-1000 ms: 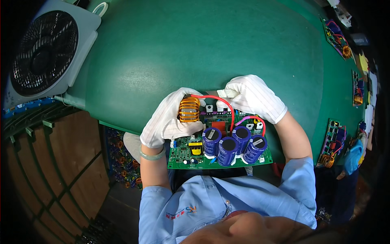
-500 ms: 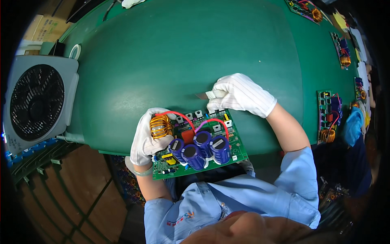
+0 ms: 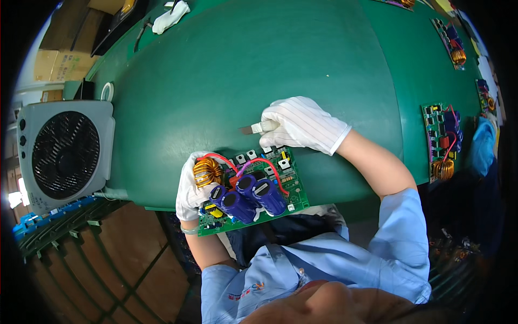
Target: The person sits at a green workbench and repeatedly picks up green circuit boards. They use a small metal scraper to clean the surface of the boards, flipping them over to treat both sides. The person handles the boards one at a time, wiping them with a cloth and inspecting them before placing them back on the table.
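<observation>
My left hand (image 3: 188, 186), in a white glove, is closed around the left end of a green circuit board (image 3: 297, 197). Beside its fingers sits a copper-wound toroid coil (image 3: 208, 171). The board carries several purple capacitors (image 3: 238, 207) and red wires (image 3: 216, 156) that arch over the top, and it is held tilted at the table's near edge. Just beyond the board's far edge, my gloved right hand (image 3: 305, 125) pinches a small flat blade (image 3: 246, 130) with a white-wrapped grip, its tip pointing left. Right fingertips hide part of the grip.
A grey box fan (image 3: 67, 156) stands at the left. Along the right side of the green tabletop (image 3: 216, 70) lie more boards, the closest one (image 3: 442, 143) near a blue cloth (image 3: 483, 146). A white cloth-like item (image 3: 171, 17) is at the far left.
The whole view has shifted, with the fan now further right and lower. My right hand and the blade appear further left, and the blade's flat shows more clearly. Both grips are unchanged.
</observation>
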